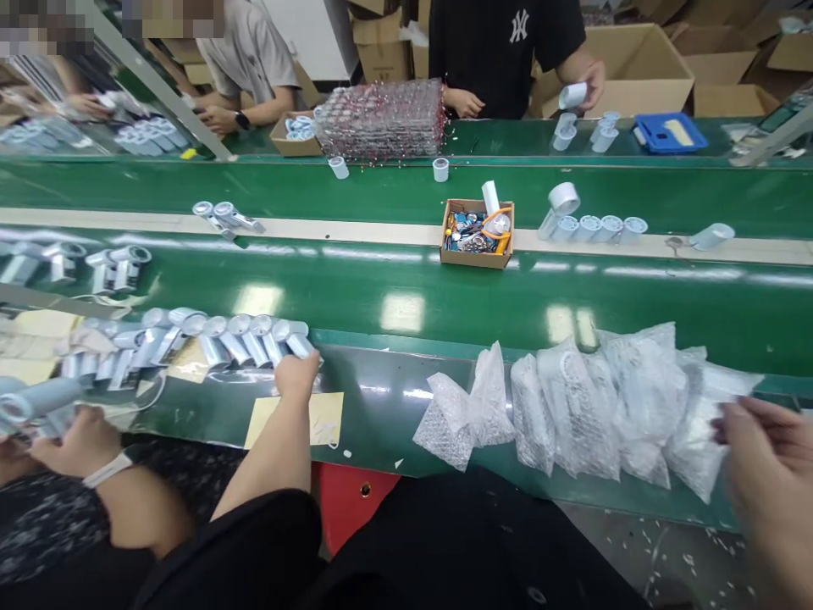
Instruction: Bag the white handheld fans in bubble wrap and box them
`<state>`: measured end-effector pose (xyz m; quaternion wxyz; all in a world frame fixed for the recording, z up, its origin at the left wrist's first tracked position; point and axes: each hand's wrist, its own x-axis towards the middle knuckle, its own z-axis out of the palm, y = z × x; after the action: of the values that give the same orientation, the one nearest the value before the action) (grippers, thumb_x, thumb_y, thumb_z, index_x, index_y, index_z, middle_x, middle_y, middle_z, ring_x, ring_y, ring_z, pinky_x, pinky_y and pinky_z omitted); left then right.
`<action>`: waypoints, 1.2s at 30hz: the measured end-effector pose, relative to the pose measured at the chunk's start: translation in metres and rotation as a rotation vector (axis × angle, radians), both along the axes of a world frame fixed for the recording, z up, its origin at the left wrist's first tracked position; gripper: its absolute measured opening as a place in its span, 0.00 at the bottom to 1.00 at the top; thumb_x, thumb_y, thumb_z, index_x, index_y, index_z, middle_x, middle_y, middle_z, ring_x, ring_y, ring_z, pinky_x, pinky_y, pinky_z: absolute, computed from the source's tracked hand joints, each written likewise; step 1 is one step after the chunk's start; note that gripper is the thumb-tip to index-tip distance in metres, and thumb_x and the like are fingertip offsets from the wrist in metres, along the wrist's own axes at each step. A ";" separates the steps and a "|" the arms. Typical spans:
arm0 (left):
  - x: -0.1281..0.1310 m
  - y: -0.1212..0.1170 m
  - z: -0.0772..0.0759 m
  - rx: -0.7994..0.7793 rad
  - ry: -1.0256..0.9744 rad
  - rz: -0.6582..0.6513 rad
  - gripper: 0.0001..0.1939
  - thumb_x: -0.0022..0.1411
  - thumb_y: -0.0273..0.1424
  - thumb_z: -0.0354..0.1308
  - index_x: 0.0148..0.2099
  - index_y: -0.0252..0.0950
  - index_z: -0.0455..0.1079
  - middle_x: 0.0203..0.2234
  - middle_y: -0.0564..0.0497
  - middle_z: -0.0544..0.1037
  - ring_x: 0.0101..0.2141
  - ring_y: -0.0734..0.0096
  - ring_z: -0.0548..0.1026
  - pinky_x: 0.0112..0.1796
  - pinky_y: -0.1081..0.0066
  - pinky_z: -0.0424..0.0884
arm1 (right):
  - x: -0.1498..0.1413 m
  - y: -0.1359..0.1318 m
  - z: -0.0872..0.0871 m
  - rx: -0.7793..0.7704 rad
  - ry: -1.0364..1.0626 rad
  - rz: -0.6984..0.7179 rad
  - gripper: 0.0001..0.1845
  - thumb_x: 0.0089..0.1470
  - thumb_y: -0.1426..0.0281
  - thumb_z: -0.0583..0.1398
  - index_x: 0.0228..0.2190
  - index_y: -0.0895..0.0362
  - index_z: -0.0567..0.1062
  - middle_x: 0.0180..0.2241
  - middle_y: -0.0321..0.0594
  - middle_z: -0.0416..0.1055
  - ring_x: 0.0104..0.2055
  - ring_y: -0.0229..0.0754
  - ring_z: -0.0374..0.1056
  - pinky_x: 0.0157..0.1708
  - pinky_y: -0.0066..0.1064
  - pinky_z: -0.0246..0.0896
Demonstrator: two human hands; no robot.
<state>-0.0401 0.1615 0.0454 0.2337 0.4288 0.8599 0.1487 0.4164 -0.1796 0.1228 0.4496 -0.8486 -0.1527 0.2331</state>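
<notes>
My left hand (297, 378) is closed around the last pale blue plastic device (300, 345) in a row on the near bench. Each device has a tubular body and a round head. More pale blue devices (240, 339) lean side by side to the left of that hand. At the right, the thumb and fingers of my right hand (765, 449) pinch the edge of a bubble-wrap bag (702, 424). That bag ends a row of filled bubble-wrap bags (575, 407), which lie overlapping. Two flatter bubble-wrap pieces (467, 407) lie at the row's left end.
A green conveyor (356, 288) runs across beyond the bench. On its middle strip stand a cardboard box of small parts (476, 258) and several pale blue tubes (590, 227). A co-worker's hand (89, 440) holds a device at the left. Other people work across the line.
</notes>
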 end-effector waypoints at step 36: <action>0.179 -0.233 0.067 0.061 -0.709 -0.896 0.08 0.59 0.32 0.53 0.29 0.35 0.67 0.22 0.54 0.69 0.26 0.74 0.67 0.30 0.74 0.64 | -0.085 0.027 -0.029 -0.011 1.098 0.650 0.24 0.37 0.62 0.71 0.34 0.54 0.67 0.36 0.34 0.71 0.25 0.36 0.68 0.22 0.31 0.66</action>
<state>0.1388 -0.0716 0.1128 0.5356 0.6820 0.4584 0.1947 0.3312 -0.1527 0.0933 0.3644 -0.5182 -0.1487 0.7593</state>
